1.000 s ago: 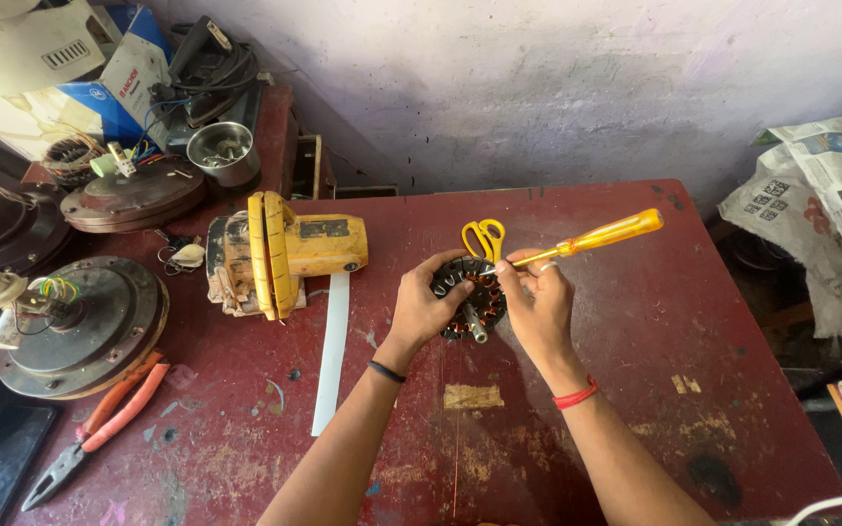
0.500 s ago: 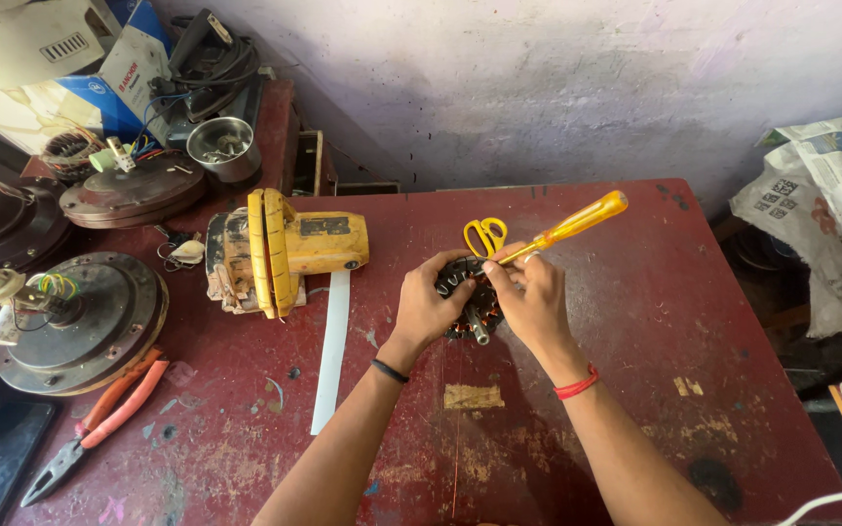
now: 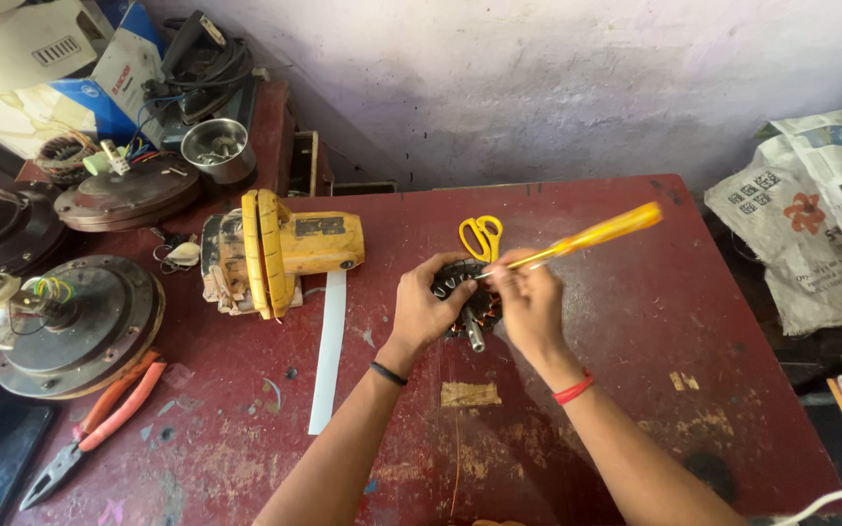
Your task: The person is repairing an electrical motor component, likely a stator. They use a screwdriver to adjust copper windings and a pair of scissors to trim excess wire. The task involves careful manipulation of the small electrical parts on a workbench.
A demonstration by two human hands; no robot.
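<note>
On the far left of the red counter (image 3: 635,321) lie orange-handled pliers (image 3: 90,429) below a round motor housing (image 3: 75,321). Next come a yellow power tool (image 3: 280,248) and a white strip (image 3: 328,351) beside it. Near the middle, the left hand (image 3: 426,307) has its grip closed around a copper-wound stator (image 3: 470,297) resting on the counter, just below yellow scissors (image 3: 480,236). The right hand (image 3: 528,302) grips a yellow-handled screwdriver (image 3: 592,237), tip at the stator. Crumpled newspaper (image 3: 806,234) lies far right.
</note>
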